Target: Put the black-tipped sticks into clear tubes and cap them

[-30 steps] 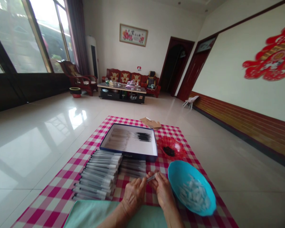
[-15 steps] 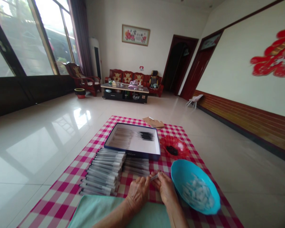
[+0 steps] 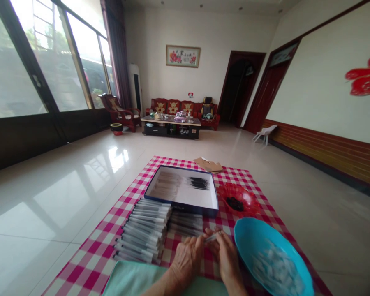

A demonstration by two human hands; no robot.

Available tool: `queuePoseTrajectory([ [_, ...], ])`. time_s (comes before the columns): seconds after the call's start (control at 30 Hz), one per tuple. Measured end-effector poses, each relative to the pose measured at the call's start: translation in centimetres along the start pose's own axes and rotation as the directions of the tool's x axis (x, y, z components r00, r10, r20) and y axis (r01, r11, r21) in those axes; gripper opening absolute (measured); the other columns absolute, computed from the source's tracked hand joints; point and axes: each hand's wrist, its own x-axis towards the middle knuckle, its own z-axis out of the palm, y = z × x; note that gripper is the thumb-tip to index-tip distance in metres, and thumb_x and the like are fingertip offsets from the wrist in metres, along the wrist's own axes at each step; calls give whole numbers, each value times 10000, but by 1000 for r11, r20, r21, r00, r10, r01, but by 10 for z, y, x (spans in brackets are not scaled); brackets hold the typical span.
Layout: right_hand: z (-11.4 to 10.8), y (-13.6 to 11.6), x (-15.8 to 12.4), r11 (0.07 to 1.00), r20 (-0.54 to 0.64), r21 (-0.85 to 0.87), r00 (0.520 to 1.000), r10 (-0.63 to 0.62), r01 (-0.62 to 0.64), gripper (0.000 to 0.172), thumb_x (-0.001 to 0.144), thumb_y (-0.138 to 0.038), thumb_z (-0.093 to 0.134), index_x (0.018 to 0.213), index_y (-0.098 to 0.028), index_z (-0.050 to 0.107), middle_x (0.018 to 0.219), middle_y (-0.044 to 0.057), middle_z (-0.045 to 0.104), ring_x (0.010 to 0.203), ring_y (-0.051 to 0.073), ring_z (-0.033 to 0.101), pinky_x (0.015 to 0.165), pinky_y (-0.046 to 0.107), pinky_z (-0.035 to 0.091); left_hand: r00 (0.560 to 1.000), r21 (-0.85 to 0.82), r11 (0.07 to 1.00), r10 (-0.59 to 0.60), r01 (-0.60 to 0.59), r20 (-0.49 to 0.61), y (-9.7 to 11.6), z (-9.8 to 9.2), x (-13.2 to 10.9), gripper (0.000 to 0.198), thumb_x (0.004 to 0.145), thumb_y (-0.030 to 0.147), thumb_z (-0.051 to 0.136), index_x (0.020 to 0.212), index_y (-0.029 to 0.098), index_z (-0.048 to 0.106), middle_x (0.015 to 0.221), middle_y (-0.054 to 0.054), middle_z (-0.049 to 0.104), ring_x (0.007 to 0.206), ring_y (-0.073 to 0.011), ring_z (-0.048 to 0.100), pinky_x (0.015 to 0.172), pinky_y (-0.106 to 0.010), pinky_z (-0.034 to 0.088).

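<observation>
Both hands meet low in the middle of the view over a red-and-white checked cloth (image 3: 89,263). My left hand (image 3: 187,260) and my right hand (image 3: 226,257) are closed in a pinch on one thin pale pen-like stick (image 3: 212,237) held between them. A pile of similar clear-sleeved sticks (image 3: 143,230) lies just left of my left hand. More sticks (image 3: 185,223) lie in front of the hands. A blue bowl (image 3: 249,238) with small white caps (image 3: 277,271) sits right beside my right hand.
A shallow blue-edged box (image 3: 179,205) holding thin rods lies beyond the hands, a red dish (image 3: 249,197) with dark bits to its right, cardboard scraps (image 3: 210,165) at the cloth's far edge. A pale green towel (image 3: 132,279) lies nearest me. Glossy tiled floor surrounds the cloth.
The view has swung to the left and tilted, so everything sits further right and lower. Both hands have stayed together on the stick, working it between the fingertips.
</observation>
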Motion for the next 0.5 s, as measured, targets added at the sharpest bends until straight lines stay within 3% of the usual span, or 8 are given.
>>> queuePoseTrajectory([
  [0.2, 6, -4, -3, 996, 84, 49, 994, 72, -77, 291, 661, -383, 745, 895, -235, 657, 920, 20, 737, 851, 259, 687, 674, 355, 547, 1000, -38, 999, -1, 1, -15, -8, -6, 2, 288, 825, 93, 447, 1074, 199, 544, 842, -48, 660, 742, -185, 625, 603, -241, 441],
  [0.27, 7, -5, -4, 995, 112, 78, 992, 57, -66, 321, 681, -380, 742, 952, -231, 656, 945, 28, 733, 887, 258, 680, 694, 354, 543, 999, -153, 987, -43, 38, -29, -8, -9, 4, 228, 867, 129, 408, 998, 197, 582, 766, -43, 658, 665, -162, 619, 567, -223, 421],
  [0.33, 8, -6, -4, 990, 147, 127, 989, 36, -54, 342, 705, -389, 730, 991, -218, 655, 962, 48, 728, 907, 263, 674, 697, 357, 540, 995, -370, 924, -102, 93, -3, -8, -13, 7, 229, 904, 212, 381, 876, 189, 607, 673, -28, 628, 581, -136, 581, 525, -213, 391],
  [0.37, 9, -6, -5, 987, 161, 154, 986, 30, -56, 349, 712, -394, 726, 1001, -212, 655, 961, 56, 727, 905, 264, 673, 692, 357, 538, 990, -513, 847, -134, 142, 54, -7, -15, 8, 262, 911, 272, 379, 809, 183, 604, 611, -10, 590, 528, -119, 542, 493, -206, 368],
  [0.43, 9, -7, -6, 977, 183, 201, 982, 35, -73, 354, 716, -395, 728, 1007, -207, 656, 943, 63, 728, 883, 257, 677, 679, 346, 535, 947, -762, 563, -168, 322, 276, -4, -20, 11, 327, 887, 411, 406, 755, 172, 586, 521, 31, 496, 420, -83, 429, 416, -190, 303],
  [0.5, 10, -8, -8, 967, 204, 236, 978, 50, -99, 349, 721, -388, 732, 1008, -205, 656, 912, 63, 730, 864, 243, 680, 674, 328, 531, 835, -810, 200, -138, 551, 533, -1, -26, 13, 365, 808, 518, 491, 764, 165, 569, 483, 64, 441, 343, -54, 322, 348, -177, 214],
])
